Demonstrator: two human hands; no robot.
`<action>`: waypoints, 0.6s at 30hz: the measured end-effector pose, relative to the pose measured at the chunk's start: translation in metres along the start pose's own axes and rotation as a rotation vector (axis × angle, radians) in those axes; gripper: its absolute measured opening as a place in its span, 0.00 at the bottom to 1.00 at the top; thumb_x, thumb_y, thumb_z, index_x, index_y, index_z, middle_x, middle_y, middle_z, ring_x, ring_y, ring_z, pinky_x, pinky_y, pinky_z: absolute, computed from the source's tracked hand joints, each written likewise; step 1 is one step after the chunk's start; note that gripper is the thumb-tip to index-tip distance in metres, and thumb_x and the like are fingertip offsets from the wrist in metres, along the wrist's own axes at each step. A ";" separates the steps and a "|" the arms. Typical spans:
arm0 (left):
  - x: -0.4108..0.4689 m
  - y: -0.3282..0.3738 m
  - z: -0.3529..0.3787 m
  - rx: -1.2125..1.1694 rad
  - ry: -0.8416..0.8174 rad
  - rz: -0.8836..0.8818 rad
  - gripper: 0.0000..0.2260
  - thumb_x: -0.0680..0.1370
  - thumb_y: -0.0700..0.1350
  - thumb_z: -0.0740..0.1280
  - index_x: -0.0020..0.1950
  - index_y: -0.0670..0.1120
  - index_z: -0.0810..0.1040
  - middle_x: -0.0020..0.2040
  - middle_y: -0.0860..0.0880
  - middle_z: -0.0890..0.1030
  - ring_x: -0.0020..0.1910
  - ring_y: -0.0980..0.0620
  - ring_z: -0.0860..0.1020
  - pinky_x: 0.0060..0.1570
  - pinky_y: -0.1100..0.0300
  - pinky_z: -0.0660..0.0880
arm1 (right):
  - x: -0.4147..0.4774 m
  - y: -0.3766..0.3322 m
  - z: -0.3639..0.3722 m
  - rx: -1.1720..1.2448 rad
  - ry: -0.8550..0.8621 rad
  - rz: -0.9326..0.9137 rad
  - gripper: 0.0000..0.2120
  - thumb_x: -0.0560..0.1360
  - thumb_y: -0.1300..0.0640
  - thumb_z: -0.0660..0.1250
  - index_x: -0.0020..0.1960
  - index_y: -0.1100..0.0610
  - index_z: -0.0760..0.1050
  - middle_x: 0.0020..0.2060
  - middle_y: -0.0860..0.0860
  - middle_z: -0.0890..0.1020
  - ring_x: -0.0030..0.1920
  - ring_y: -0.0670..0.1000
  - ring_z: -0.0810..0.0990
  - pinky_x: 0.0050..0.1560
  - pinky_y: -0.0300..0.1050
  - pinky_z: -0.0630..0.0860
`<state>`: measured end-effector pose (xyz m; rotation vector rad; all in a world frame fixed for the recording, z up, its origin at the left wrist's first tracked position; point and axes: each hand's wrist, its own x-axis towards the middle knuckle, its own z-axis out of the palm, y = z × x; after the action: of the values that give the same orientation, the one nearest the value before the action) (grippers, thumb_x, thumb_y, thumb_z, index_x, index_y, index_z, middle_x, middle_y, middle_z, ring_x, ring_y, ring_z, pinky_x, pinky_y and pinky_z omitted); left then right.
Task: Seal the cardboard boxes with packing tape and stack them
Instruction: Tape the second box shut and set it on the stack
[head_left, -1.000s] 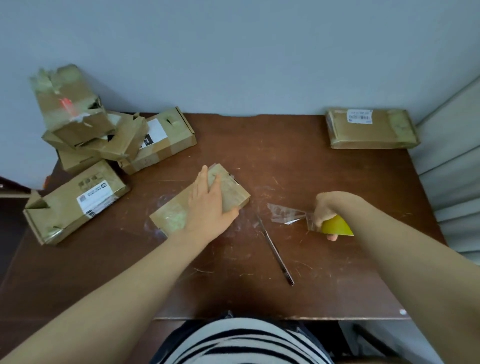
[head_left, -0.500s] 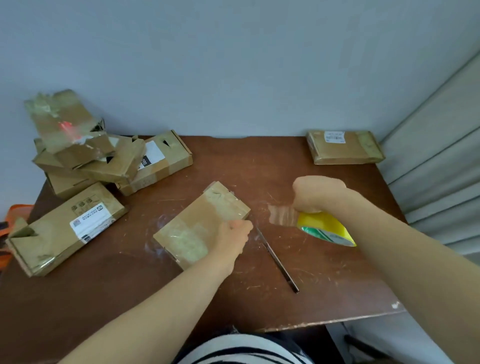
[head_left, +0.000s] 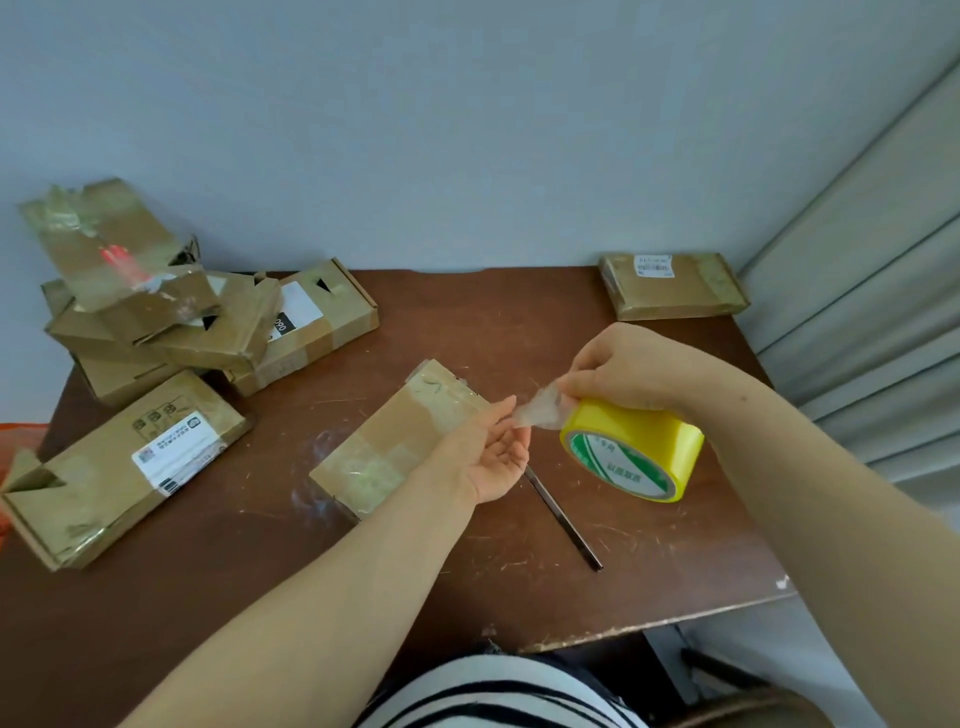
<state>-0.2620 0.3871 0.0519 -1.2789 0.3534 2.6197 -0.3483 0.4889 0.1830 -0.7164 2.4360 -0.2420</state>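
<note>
A flat cardboard box (head_left: 384, 441) lies at the table's middle, with clear tape over both ends. My right hand (head_left: 618, 371) holds a yellow roll of packing tape (head_left: 631, 449) in the air just right of the box. A short crumpled free end of tape (head_left: 537, 410) sticks out from the roll. My left hand (head_left: 493, 452) is palm up over the box's right edge, and its fingertips touch that free end. A thin dark cutter (head_left: 563, 519) lies on the table below my hands.
Several cardboard boxes (head_left: 171, 322) are heaped at the back left, and a labelled one (head_left: 124, 462) lies at the left edge. Another taped box (head_left: 672, 286) rests at the back right corner. A corrugated wall (head_left: 878, 312) borders the brown table (head_left: 260, 582) on the right.
My left hand left the box top and rose, palm up, to the tape end. My right hand lifted the roll off the table and turned its face toward me.
</note>
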 end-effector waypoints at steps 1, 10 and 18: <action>0.000 0.003 0.000 0.009 0.013 0.034 0.07 0.74 0.39 0.71 0.47 0.38 0.76 0.37 0.45 0.77 0.31 0.55 0.75 0.27 0.69 0.70 | -0.001 -0.001 0.002 0.008 0.000 -0.006 0.10 0.77 0.52 0.66 0.43 0.55 0.83 0.37 0.51 0.78 0.34 0.46 0.71 0.33 0.40 0.67; 0.001 0.068 -0.009 0.231 0.263 0.436 0.04 0.75 0.37 0.70 0.41 0.43 0.77 0.29 0.49 0.75 0.23 0.59 0.70 0.15 0.69 0.58 | 0.006 0.010 0.043 0.510 -0.031 0.065 0.08 0.73 0.48 0.71 0.41 0.51 0.85 0.36 0.53 0.81 0.35 0.51 0.75 0.37 0.43 0.73; 0.009 0.106 -0.021 0.626 0.537 0.667 0.01 0.76 0.40 0.70 0.46 0.45 0.79 0.33 0.50 0.71 0.27 0.55 0.62 0.20 0.68 0.60 | 0.036 0.029 0.086 0.985 -0.182 0.039 0.30 0.74 0.60 0.70 0.72 0.45 0.65 0.61 0.39 0.73 0.55 0.40 0.78 0.46 0.33 0.75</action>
<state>-0.2821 0.2807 0.0457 -1.7813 1.7823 2.1807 -0.3355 0.4929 0.0869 -0.2190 1.8131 -1.1850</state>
